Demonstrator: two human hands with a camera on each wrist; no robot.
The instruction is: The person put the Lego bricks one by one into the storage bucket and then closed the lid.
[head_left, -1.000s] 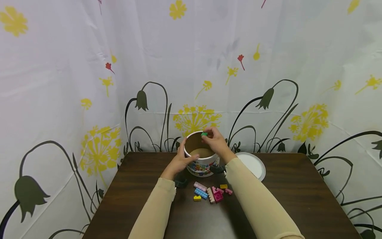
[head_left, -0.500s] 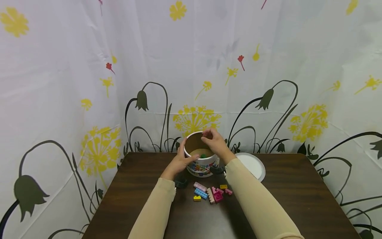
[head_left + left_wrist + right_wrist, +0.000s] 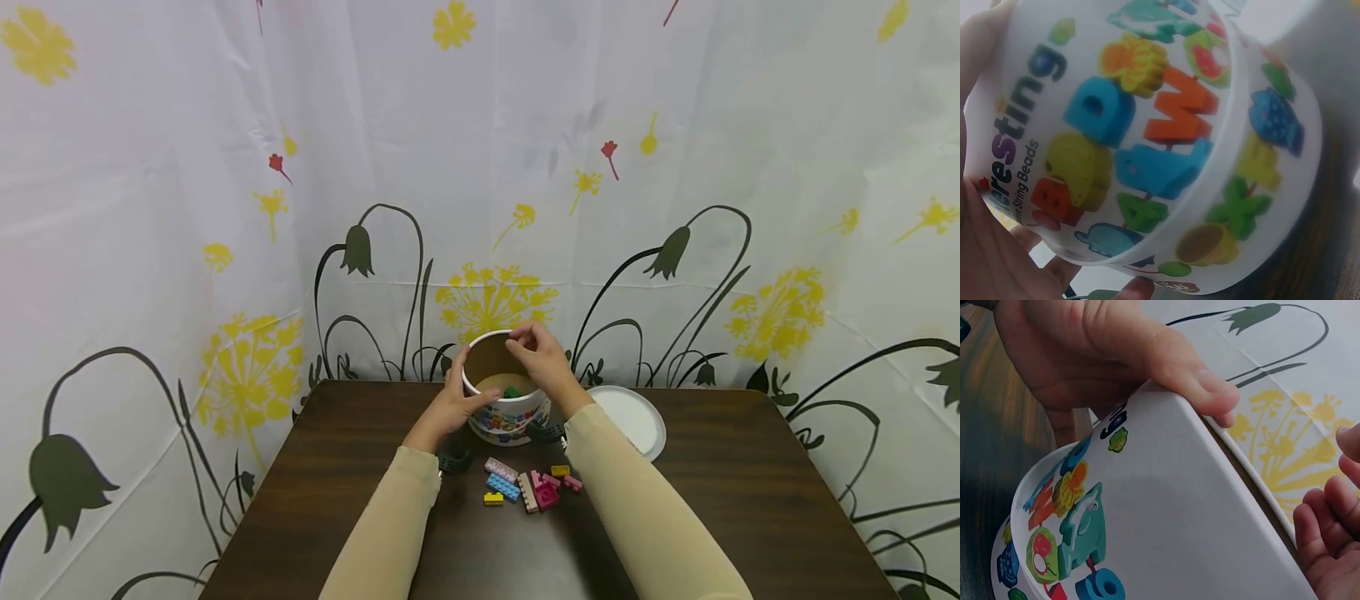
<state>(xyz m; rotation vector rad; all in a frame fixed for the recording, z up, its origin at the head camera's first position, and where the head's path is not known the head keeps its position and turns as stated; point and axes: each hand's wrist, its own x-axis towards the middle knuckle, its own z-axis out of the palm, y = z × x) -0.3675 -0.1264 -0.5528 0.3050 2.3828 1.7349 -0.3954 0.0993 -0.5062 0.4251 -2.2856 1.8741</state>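
White cylindrical toy-printed container being gripped at nine o'clock by left hand, apparently for steadying. Green plastic block being contained inside. Right hand being poised at container's two o'clock, fingers loosely curled, nothing visibly pinched. Multicoloured plastic bricks being grouped at six o'clock.

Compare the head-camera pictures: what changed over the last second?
The right hand let go of the green plastic block, which dropped into the round white printed tub. Unchanged: the left hand grips the tub; the coloured plastic bricks and round white lid lie on the brown table.
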